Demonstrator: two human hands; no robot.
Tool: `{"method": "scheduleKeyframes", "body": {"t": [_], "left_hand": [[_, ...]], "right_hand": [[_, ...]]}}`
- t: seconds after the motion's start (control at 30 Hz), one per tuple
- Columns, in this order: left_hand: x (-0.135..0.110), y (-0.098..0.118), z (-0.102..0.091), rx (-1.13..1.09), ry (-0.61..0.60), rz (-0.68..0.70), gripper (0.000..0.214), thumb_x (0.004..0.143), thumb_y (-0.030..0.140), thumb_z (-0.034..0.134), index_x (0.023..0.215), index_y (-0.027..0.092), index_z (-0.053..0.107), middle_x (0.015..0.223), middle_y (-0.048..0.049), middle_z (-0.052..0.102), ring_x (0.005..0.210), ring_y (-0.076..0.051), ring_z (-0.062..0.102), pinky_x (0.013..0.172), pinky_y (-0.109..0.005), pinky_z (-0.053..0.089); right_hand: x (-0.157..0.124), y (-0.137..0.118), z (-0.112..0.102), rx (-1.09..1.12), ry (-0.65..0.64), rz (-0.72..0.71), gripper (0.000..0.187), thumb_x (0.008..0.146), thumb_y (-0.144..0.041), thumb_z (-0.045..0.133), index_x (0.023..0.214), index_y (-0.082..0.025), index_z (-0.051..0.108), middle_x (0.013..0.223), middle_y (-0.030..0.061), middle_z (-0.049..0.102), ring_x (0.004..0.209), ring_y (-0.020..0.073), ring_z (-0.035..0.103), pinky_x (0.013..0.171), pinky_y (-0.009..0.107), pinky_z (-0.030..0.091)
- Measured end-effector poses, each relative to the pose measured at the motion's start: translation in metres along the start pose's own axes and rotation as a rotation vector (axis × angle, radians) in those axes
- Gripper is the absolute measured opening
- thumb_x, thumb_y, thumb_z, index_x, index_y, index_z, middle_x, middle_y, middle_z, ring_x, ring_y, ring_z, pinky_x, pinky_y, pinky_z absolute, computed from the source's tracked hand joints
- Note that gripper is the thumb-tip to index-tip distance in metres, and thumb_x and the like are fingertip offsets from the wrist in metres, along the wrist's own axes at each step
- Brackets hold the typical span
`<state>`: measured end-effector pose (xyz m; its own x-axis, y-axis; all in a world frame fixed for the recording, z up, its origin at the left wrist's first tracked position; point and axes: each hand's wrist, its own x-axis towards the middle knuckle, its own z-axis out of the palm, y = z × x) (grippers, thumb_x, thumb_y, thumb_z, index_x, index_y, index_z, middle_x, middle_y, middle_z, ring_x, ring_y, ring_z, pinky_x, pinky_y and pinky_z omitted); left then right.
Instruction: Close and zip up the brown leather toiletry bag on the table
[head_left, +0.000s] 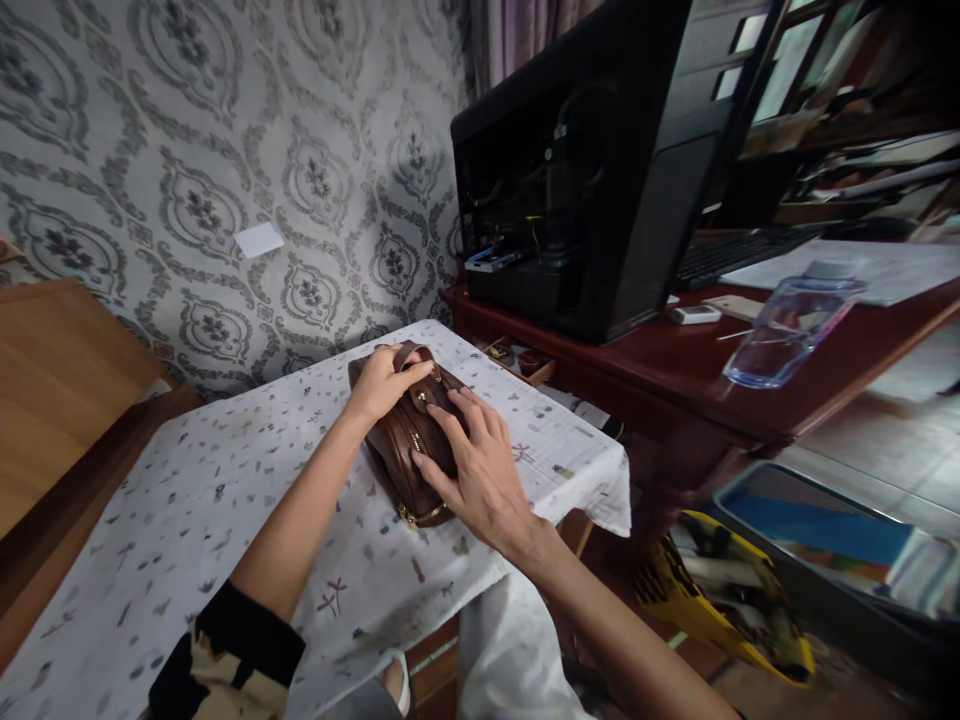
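A brown leather handbag with gold zips and a short top handle lies on the patterned white tablecloth. My left hand is closed at the handle, with its thumb reaching across the bag's top; its other fingers are partly hidden. Spread over the bag's near right side is my right hand. Its thumb lies near the zip and its fingertips near a small gold fitting at the base of the handle.
To the right, a dark red desk holds a black computer case, a keyboard and a clear plastic bottle. A yellow and black bag and a grey bin stand below. Wooden furniture borders the left.
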<state>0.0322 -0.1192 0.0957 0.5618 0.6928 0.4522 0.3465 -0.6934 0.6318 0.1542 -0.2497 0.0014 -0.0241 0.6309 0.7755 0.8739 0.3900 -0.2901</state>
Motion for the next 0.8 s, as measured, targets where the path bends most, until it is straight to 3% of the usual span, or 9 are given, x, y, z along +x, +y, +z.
{"method": "scheduleKeyframes", "body": {"t": [0.2,0.33,0.47,0.63,0.8], "left_hand": [[-0.018,-0.014,-0.01,0.055,0.163,-0.047,0.02,0.087,0.037,0.06,0.086,0.019,0.068,0.09,-0.0042,0.07,0.089,-0.021,0.064,0.085,-0.032,0.049],[-0.033,-0.02,-0.019,0.025,0.194,-0.092,0.023,0.087,0.041,0.06,0.085,0.019,0.066,0.091,-0.0045,0.068,0.088,-0.02,0.062,0.083,-0.031,0.048],[-0.043,-0.019,-0.022,0.074,0.215,-0.103,0.024,0.088,0.043,0.06,0.083,0.019,0.063,0.086,-0.0034,0.066,0.085,-0.019,0.06,0.082,-0.031,0.047],[-0.045,-0.016,-0.024,0.183,0.216,-0.068,0.027,0.089,0.044,0.059,0.079,0.019,0.064,0.086,-0.0039,0.064,0.083,-0.02,0.06,0.079,-0.031,0.044],[-0.044,-0.019,-0.025,0.153,0.189,-0.112,0.028,0.088,0.041,0.056,0.073,0.018,0.064,0.086,-0.0057,0.062,0.087,-0.022,0.06,0.077,-0.032,0.043]], "right_hand": [[-0.01,0.006,0.003,0.056,0.017,0.014,0.057,0.1,-0.049,0.054,0.145,-0.015,0.049,0.155,0.0228,0.043,0.146,0.0384,0.039,0.114,0.062,0.043],[-0.015,0.008,0.005,0.099,0.07,0.05,0.062,0.097,-0.053,0.059,0.143,-0.012,0.048,0.155,0.0266,0.04,0.145,0.0397,0.04,0.113,0.063,0.044],[-0.014,0.005,0.005,0.101,0.066,0.058,0.053,0.096,-0.048,0.061,0.137,-0.016,0.052,0.155,0.0249,0.041,0.145,0.04,0.041,0.111,0.063,0.045],[-0.013,0.001,0.007,0.06,0.061,0.013,0.046,0.097,-0.043,0.058,0.133,-0.015,0.056,0.152,0.0246,0.046,0.143,0.0392,0.043,0.111,0.061,0.044],[-0.015,0.003,0.009,0.047,0.059,0.01,0.047,0.098,-0.047,0.058,0.135,-0.017,0.056,0.151,0.0234,0.048,0.144,0.0381,0.043,0.111,0.06,0.043]]}}
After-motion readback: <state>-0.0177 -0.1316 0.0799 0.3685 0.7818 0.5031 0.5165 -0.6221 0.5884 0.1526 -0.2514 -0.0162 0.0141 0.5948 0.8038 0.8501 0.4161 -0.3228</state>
